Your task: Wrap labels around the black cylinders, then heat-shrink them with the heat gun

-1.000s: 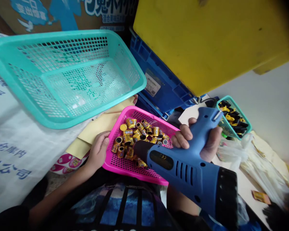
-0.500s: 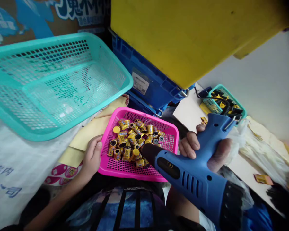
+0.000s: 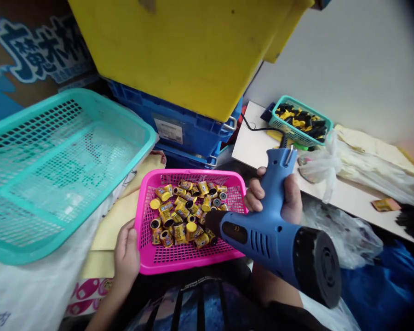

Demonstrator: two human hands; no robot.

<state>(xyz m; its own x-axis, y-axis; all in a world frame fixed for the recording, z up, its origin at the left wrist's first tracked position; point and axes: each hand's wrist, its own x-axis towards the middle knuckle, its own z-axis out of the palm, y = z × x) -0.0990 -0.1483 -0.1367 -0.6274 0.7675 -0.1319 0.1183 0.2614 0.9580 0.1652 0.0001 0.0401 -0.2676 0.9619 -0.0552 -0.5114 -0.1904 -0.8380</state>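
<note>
Left hand (image 3: 126, 257) on pink basket (image 3: 189, 172); right hand (image 3: 291, 204) grips blue heat gun (image 3: 262, 234)

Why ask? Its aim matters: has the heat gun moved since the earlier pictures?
Yes: the heat gun has shifted rightward, its nozzle nearer the right side of the pink basket.

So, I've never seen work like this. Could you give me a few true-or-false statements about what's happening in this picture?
1. The right hand grips a blue heat gun. True.
2. The left hand also holds the gun. False: it is at the rim of the pink mesh basket.
3. The gun's nozzle points toward small yellow-and-black cylinders in that basket. True.
4. The pink basket sits inside a turquoise one. False: it sits beside the large turquoise basket.
</note>
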